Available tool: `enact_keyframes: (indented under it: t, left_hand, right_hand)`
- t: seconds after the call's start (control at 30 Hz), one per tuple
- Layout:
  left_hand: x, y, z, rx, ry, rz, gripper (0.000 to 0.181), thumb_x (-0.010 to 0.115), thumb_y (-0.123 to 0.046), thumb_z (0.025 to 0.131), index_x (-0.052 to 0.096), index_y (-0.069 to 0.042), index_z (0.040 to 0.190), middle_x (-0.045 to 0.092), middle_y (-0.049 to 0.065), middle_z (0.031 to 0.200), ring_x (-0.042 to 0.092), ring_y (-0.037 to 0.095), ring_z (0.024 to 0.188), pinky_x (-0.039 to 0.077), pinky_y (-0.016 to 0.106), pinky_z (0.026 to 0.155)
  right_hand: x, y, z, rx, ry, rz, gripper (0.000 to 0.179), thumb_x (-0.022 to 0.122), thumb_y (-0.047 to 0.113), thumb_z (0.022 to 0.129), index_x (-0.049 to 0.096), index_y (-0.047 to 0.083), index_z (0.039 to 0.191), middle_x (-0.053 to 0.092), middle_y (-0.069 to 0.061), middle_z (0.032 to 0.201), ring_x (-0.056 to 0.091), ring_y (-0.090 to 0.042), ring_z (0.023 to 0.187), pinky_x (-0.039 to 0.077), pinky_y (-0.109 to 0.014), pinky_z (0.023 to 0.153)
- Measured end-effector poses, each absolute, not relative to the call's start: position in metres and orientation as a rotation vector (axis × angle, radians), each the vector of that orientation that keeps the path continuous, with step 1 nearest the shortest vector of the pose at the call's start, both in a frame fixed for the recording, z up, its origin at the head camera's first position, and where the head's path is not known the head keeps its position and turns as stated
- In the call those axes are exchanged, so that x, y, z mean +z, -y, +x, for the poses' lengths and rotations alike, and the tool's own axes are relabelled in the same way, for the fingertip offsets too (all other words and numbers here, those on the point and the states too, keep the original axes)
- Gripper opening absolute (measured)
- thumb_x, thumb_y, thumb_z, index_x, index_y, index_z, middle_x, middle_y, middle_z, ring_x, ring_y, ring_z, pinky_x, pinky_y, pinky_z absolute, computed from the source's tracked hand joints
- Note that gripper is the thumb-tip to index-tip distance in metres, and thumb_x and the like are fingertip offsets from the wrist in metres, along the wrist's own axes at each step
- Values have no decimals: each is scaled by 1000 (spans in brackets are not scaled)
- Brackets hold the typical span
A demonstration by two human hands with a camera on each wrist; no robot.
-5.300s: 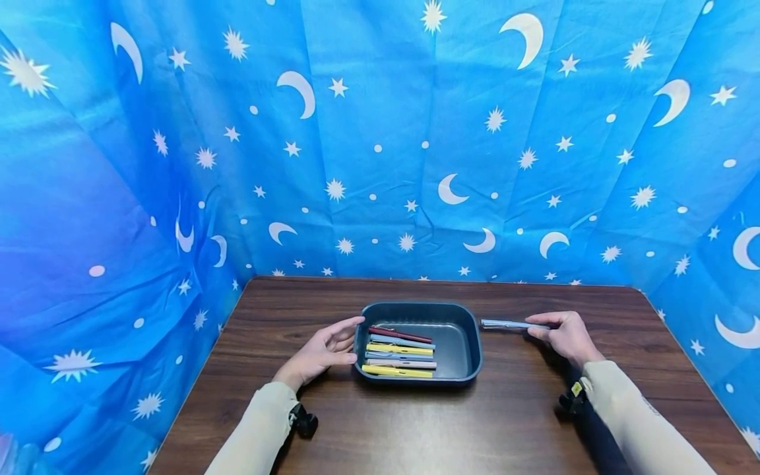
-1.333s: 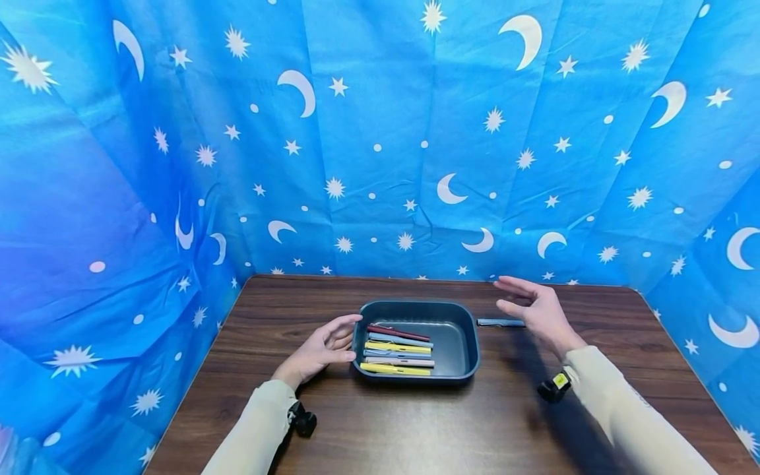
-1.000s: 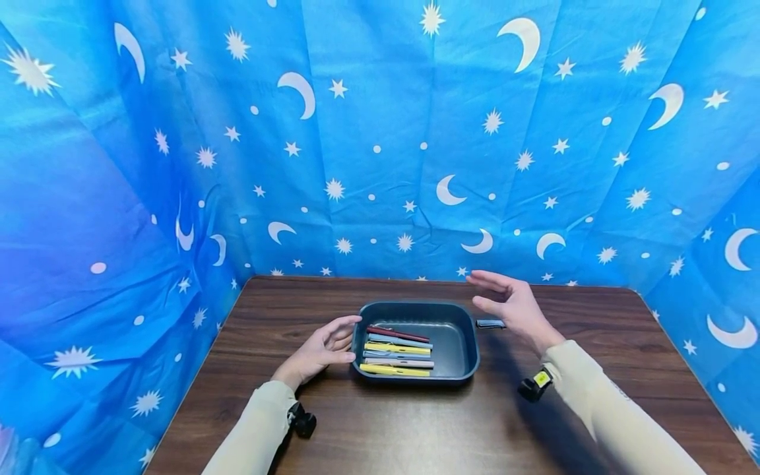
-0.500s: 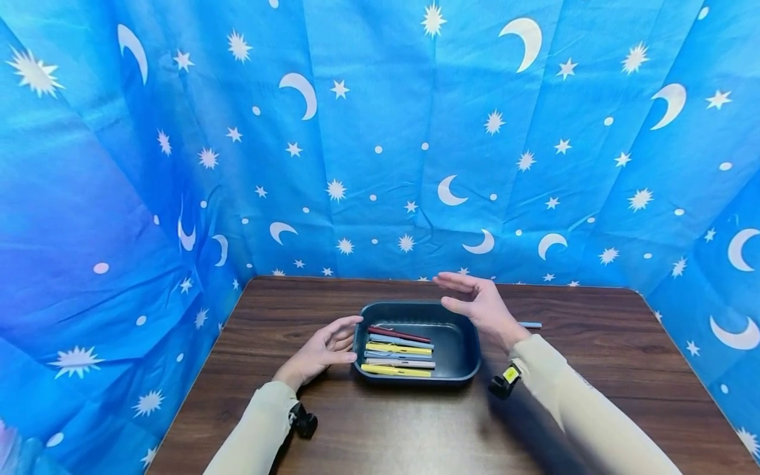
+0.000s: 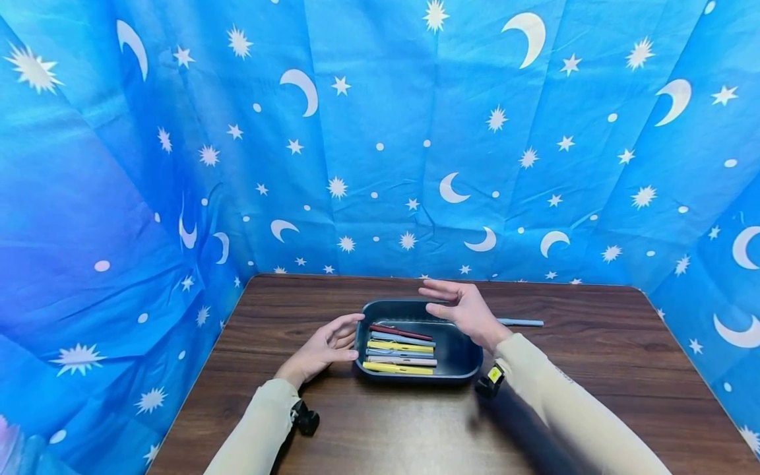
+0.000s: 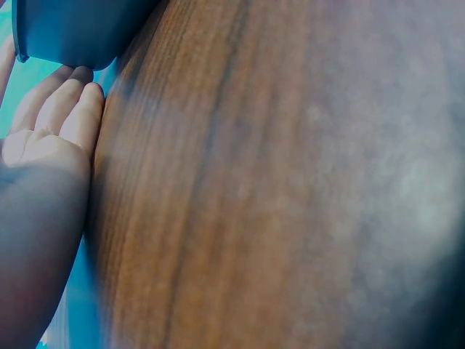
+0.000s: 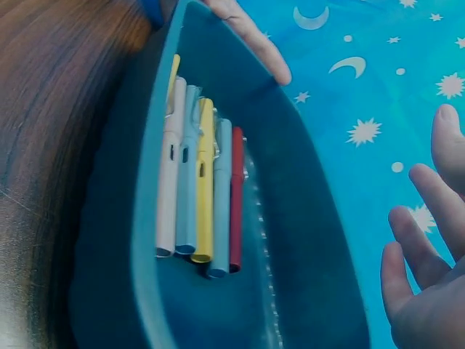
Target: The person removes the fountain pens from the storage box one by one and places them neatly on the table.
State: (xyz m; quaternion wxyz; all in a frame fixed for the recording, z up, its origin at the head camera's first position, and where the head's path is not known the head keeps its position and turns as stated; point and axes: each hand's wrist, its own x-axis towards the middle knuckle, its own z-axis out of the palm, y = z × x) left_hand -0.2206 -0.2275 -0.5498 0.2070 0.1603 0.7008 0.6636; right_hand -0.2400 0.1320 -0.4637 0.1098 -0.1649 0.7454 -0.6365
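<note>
The right hand (image 5: 466, 313) no longer pinches the light blue pen (image 5: 524, 322), which lies on the wooden table (image 5: 594, 369) to the right of the dark rectangular tray (image 5: 454, 356). That hand is above the tray's right end, fingers spread, holding nothing. The left hand (image 5: 317, 353) remains at the left wall, fingers extended. The tray contains six pens (image 5: 400, 346): dark red, two blue, two yellow, one pale pink.

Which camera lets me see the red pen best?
The right wrist view: the red pen looks biggest there, beside a light blue pen. The head view shows it smaller, at the back of the row. The left wrist view doesn't show it; there you see the outside of the box.
</note>
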Motion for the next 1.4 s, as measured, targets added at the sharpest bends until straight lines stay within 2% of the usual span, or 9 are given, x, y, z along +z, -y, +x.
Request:
enact_keyframes:
  t: [0.2, 0.43, 0.67, 0.83, 1.4]
  left_hand:
    - [-550, 226, -222, 1849, -1947, 436, 75, 77, -9, 96, 41, -21, 160, 39, 12, 167, 34, 33, 155, 31, 50, 125]
    - [-552, 226, -225, 1867, -1913, 446, 75, 75, -5, 96, 40, -19, 161, 38, 13, 167, 33, 32, 156, 32, 48, 125]
    - [-552, 226, -226, 1860, -1923, 449, 75, 76, -8, 97, 39, -18, 162, 38, 14, 167, 33, 34, 156, 32, 48, 124]
    - [-553, 227, -225, 1855, -1930, 449, 74, 75, -9, 97, 39, -19, 162, 38, 14, 167, 33, 35, 156, 31, 51, 124]
    - [-554, 227, -223, 1857, -1940, 433, 72, 73, -6, 98, 40, -20, 161, 38, 13, 167, 33, 34, 156, 29, 52, 125]
  right_hand:
    - [-470, -128, -240, -1801, -2203, -490, 48, 73, 11, 100, 64, 14, 147, 65, -8, 145, 52, -32, 144, 53, -49, 110]
    - [-477, -125, -242, -1678, -2222, -498, 45, 71, 9, 101, 63, 4, 145, 65, -12, 145, 54, -33, 142, 52, -50, 111]
    - [-488, -121, -244, -1619, -2267, -451, 42, 72, 7, 99, 66, 4, 141, 68, -14, 140, 59, -34, 137, 55, -50, 107]
    - [-488, -117, -245, -1585, -2277, -424, 46, 73, 5, 98, 64, 3, 143, 68, -17, 138, 64, -34, 131, 55, -52, 107]
    - [-494, -110, -242, -1495, -2304, -353, 51, 71, -1, 98, 58, -2, 147, 67, -23, 137, 63, -37, 131, 59, -47, 102]
